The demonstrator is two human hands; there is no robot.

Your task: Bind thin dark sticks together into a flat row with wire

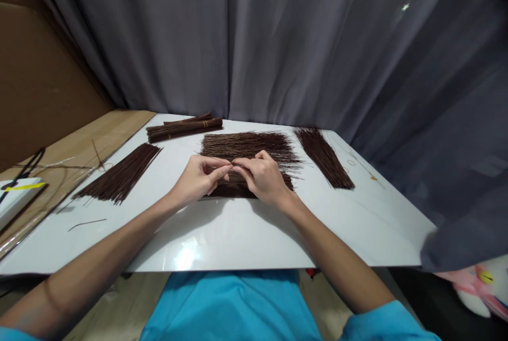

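My left hand and my right hand meet fingertip to fingertip above the middle of a white table. Together they pinch a thin dark brown stick. Just beneath and behind them lies a wide loose heap of the same sticks. A flat fan of sticks lies to the left, and another pile to the right. Tied bundles with yellow bands rest at the far edge.
A grey curtain closes off the back and right side. Cardboard sheets stand and lie at the left, with a white box and black cord on them. One stray stick lies on the table's left part. A pink and white toy sits low right.
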